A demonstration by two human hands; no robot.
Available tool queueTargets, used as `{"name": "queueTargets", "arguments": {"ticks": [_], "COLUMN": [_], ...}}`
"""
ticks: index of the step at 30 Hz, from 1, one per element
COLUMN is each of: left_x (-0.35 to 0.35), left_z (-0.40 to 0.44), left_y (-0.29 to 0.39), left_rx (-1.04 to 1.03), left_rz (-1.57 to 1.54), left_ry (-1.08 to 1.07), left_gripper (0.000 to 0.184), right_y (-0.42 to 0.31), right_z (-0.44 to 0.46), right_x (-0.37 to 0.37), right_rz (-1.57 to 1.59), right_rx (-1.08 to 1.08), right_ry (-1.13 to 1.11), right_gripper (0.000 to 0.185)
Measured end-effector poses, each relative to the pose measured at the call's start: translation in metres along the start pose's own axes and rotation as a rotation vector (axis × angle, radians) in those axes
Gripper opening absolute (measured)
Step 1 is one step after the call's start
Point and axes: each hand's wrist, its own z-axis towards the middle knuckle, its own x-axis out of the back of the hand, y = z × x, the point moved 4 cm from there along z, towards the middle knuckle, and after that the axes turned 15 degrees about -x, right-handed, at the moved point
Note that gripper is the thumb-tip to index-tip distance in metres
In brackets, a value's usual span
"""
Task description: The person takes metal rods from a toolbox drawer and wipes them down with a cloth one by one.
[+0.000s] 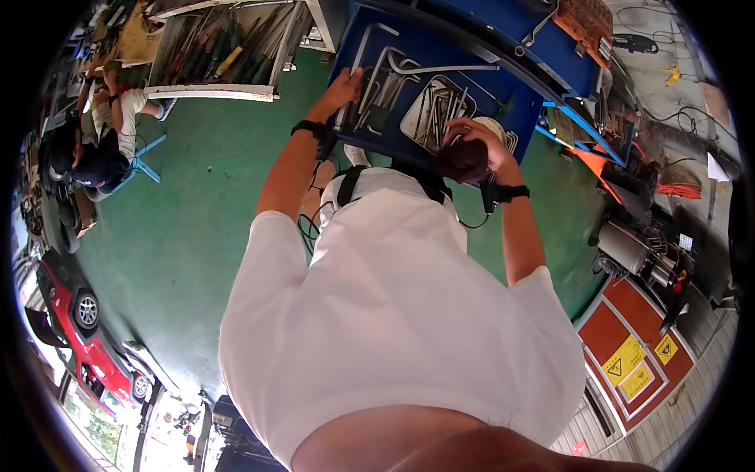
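Note:
A pulled-out blue drawer (393, 147) lies in front of me, holding large L-shaped hex keys (363, 49) and a long bent metal bar (448, 68). At its left side is my left hand (343, 90), fingers curled; what they grip, if anything, is hidden beside the hex keys. My right hand (481, 140) is closed around a dark maroon, rounded object (462, 160) over the drawer's front right. Just left of that hand sits a white tray (410, 124) with slim metal tools in it. Behind my right fingers a cream round thing (493, 126) shows in part.
At upper left stands a white-edged drawer (212, 93) full of screwdrivers and files. A co-worker (94, 157) sits low at far left. An orange case (583, 27) and a wrench (538, 30) rest at upper right. A red car (90, 358) is at lower left.

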Motion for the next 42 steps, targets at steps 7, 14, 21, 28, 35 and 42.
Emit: {"name": "queueTargets", "arguments": {"ticks": [7, 14, 21, 28, 35, 42], "left_x": [0.010, 0.016, 0.031, 0.022, -0.001, -0.012], "left_z": [0.019, 0.031, 0.052, 0.062, 0.048, 0.035], "left_y": [-0.016, -0.006, -0.030, -0.040, -0.036, -0.011], "left_rx": [0.054, 0.110, 0.156, 0.075, -0.056, -0.005], "left_rz": [-0.031, 0.054, 0.356, 0.869, 1.020, 1.146], "left_ry": [0.048, 0.070, 0.061, 0.174, 0.294, 0.368], "left_gripper": [0.040, 0.038, 0.043, 0.041, 0.039, 0.031], "right_y": [-0.024, -0.045, -0.072, -0.084, -0.089, -0.094], "right_z": [0.007, 0.009, 0.037, 0.089, 0.134, 0.153], "right_x": [0.027, 0.040, 0.046, 0.036, 0.050, 0.053], "right_rz": [-0.146, -0.706, -1.203, -1.354, -1.560, -1.709], "right_rx": [0.020, -0.205, -0.079, -0.090, -0.060, -0.048], "right_ry": [0.161, 0.412, 0.568, 0.738, 0.799, 0.802], "right_gripper": [0.042, 0.022, 0.036, 0.038, 0.033, 0.036]}}
